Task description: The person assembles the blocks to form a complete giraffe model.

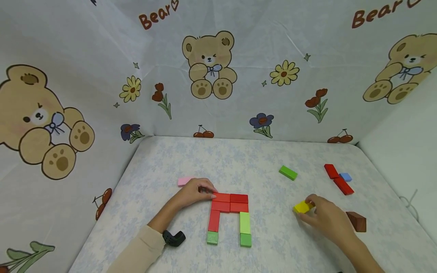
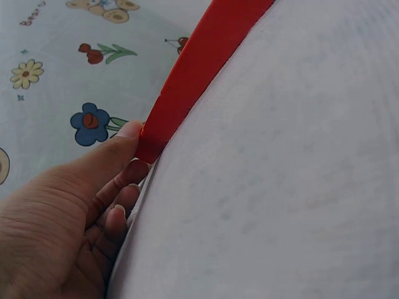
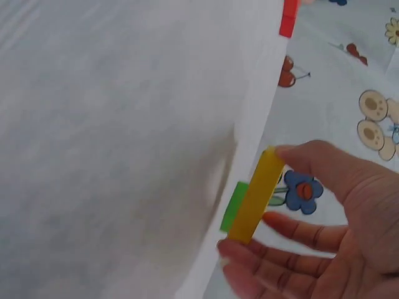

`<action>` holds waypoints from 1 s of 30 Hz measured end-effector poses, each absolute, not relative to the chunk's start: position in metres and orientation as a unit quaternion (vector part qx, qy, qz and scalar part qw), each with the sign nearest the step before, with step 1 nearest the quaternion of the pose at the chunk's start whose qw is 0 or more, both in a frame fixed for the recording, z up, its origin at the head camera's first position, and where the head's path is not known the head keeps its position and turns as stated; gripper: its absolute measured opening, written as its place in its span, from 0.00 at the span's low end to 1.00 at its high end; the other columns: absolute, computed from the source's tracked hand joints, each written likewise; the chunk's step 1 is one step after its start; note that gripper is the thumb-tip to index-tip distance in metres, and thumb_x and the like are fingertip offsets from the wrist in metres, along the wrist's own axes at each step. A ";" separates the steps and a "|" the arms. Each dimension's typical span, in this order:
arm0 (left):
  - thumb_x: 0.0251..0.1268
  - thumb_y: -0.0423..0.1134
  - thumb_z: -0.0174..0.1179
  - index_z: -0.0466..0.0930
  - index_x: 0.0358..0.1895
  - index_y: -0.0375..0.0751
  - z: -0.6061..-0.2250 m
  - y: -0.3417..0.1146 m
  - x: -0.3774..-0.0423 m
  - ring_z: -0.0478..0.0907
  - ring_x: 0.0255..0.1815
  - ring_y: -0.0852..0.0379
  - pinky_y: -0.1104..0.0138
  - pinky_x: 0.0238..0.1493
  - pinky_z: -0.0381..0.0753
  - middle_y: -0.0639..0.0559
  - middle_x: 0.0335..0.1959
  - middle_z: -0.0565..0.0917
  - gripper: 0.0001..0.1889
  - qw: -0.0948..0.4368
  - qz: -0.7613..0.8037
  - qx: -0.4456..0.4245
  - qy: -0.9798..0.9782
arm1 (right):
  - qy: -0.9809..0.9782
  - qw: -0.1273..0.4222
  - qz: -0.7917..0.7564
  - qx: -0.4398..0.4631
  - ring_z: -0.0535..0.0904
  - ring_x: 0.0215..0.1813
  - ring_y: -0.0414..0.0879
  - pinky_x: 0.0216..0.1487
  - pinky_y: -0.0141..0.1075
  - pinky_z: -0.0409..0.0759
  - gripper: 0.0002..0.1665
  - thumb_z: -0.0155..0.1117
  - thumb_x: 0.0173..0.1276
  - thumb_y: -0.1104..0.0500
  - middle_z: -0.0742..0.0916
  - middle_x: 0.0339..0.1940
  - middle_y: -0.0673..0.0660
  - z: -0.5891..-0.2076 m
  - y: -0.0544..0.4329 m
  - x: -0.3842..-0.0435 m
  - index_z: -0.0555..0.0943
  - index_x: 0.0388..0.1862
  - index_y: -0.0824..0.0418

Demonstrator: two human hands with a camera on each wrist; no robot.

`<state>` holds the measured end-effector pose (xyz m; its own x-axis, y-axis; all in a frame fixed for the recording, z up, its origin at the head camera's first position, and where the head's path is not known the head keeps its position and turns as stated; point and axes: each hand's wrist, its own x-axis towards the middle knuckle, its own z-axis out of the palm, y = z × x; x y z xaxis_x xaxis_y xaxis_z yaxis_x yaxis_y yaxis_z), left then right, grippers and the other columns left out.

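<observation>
On the right I watch the right hand [image 1: 326,217] pinch a yellow rectangular block [image 1: 302,207], while the left hand [image 1: 192,192] touches a red rectangular block [image 1: 222,197] left of it, whether clamped I cannot tell.

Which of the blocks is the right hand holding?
The yellow block, pinched by the right hand; no other block in view is yellow or in that hand.

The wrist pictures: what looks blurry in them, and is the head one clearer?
Left wrist view: the tabletop is a pale blur, the left hand and red blocks sharper; right wrist view: tabletop blurred too, with a soft grey shadow, the yellow block clearer; head view: yes, clearer, the tabletop's print easier to make out.
</observation>
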<state>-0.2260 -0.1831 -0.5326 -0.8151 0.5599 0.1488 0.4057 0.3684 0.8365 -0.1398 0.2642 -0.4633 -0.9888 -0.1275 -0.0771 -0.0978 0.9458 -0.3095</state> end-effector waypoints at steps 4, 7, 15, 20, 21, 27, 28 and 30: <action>0.62 0.44 0.73 0.91 0.43 0.58 -0.531 -0.184 -0.226 0.79 0.36 0.59 0.67 0.37 0.78 0.62 0.41 0.86 0.08 0.085 0.490 0.293 0.817 | 0.979 0.012 -0.174 -0.109 0.81 0.36 0.46 0.29 0.36 0.77 0.29 0.81 0.55 0.49 0.87 0.43 0.54 -0.459 0.241 -0.143 0.81 0.51 0.61; 0.62 0.43 0.73 0.91 0.43 0.57 -0.531 -0.184 -0.225 0.78 0.35 0.58 0.67 0.36 0.77 0.60 0.40 0.86 0.07 0.084 0.494 0.294 0.814 | 0.974 -0.005 -0.178 -0.141 0.82 0.38 0.46 0.30 0.35 0.77 0.30 0.82 0.55 0.51 0.87 0.45 0.54 -0.456 0.223 -0.147 0.81 0.53 0.61; 0.62 0.43 0.73 0.91 0.43 0.57 -0.533 -0.185 -0.226 0.78 0.35 0.59 0.67 0.36 0.77 0.61 0.41 0.86 0.08 0.082 0.491 0.293 0.816 | 0.966 -0.009 -0.169 -0.197 0.82 0.40 0.47 0.35 0.36 0.82 0.38 0.84 0.52 0.53 0.87 0.48 0.56 -0.457 0.184 -0.162 0.80 0.60 0.64; 0.61 0.44 0.74 0.91 0.43 0.59 -0.534 -0.184 -0.227 0.78 0.36 0.59 0.68 0.36 0.77 0.62 0.40 0.86 0.08 0.088 0.495 0.289 0.815 | 0.962 -0.006 -0.166 -0.219 0.82 0.40 0.45 0.36 0.34 0.81 0.36 0.84 0.52 0.52 0.86 0.47 0.54 -0.464 0.169 -0.170 0.82 0.58 0.65; 0.61 0.44 0.74 0.91 0.43 0.59 -0.533 -0.184 -0.227 0.78 0.36 0.59 0.68 0.36 0.77 0.62 0.40 0.86 0.08 0.090 0.495 0.287 0.815 | 0.960 -0.008 -0.166 -0.225 0.82 0.40 0.45 0.36 0.33 0.81 0.36 0.83 0.53 0.52 0.86 0.47 0.53 -0.465 0.167 -0.171 0.82 0.58 0.65; 0.61 0.44 0.74 0.91 0.43 0.58 -0.532 -0.184 -0.226 0.79 0.36 0.58 0.67 0.36 0.77 0.61 0.40 0.86 0.08 0.086 0.493 0.294 0.814 | 0.956 -0.004 -0.156 -0.247 0.81 0.40 0.45 0.38 0.35 0.81 0.34 0.83 0.54 0.53 0.86 0.49 0.54 -0.468 0.158 -0.177 0.83 0.57 0.65; 0.61 0.44 0.74 0.91 0.43 0.58 -0.532 -0.183 -0.227 0.79 0.36 0.58 0.67 0.36 0.77 0.61 0.40 0.86 0.08 0.086 0.493 0.294 0.814 | 0.957 -0.001 -0.153 -0.246 0.81 0.40 0.45 0.38 0.35 0.81 0.34 0.83 0.54 0.53 0.86 0.50 0.54 -0.469 0.158 -0.178 0.83 0.57 0.65; 0.61 0.44 0.74 0.91 0.43 0.58 -0.532 -0.183 -0.227 0.79 0.36 0.59 0.68 0.36 0.77 0.62 0.40 0.86 0.08 0.086 0.493 0.295 0.814 | 0.959 0.004 -0.147 -0.244 0.80 0.41 0.44 0.39 0.35 0.81 0.34 0.84 0.53 0.52 0.86 0.50 0.54 -0.470 0.156 -0.180 0.83 0.57 0.65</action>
<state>-0.2265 -0.1832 -0.5324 -0.8116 0.5644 0.1509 0.3949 0.3396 0.8536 -0.1797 0.1564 -0.4701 -0.8811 -0.4686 0.0645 -0.4663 0.8377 -0.2842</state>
